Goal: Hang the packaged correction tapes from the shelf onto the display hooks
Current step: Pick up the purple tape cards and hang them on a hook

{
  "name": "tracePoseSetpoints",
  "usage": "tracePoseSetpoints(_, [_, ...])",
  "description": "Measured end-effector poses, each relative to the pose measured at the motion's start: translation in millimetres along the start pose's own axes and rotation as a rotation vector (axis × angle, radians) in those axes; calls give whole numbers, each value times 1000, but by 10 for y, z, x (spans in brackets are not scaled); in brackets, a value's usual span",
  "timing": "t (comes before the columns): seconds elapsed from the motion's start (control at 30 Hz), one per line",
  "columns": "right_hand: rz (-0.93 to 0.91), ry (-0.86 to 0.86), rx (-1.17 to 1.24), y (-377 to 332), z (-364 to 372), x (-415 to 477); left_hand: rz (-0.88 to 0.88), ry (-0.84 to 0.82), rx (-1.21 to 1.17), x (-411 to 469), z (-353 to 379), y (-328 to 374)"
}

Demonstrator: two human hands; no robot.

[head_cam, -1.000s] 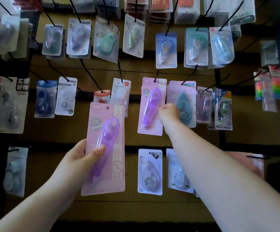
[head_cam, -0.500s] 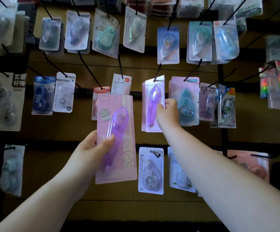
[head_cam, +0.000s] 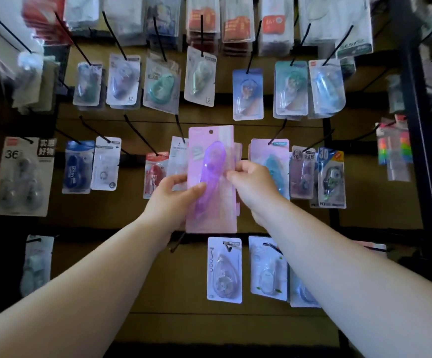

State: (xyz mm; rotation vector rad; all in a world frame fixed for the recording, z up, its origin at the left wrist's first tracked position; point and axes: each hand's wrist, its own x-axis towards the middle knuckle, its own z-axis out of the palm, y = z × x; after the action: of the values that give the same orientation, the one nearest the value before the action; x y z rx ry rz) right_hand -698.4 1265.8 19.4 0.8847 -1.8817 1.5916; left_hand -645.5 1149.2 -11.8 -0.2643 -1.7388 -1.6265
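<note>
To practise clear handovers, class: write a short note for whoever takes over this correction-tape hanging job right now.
Left hand: grips the pink pack of purple correction tape, thumb on its front.
Right hand: pinches the pack's right edge.
Pack: held upright before the middle row; its hang hole is on no hook. Like pink packs show just behind it.
Done: other packs hang on the board.
Left: probably thread the hole onto the hook behind, which is hidden, then let go.
</note>
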Motion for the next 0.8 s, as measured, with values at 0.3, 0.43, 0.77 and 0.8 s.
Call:
tracePoseSetpoints(0.3, [75,84,-63,32,-192,305,63,21,175,241,278,137])
tracePoseSetpoints(0.43, [84,80,-103,114,-152,400,51,1,189,316,329,22])
tracePoseSetpoints(0.77, [20,121,-80,219,-148,516,106,-15,205,409,400,-54])
tracePoseSetpoints(0.8, [21,120,-80,234,-168,518,109,-18,215,407,412,-52])
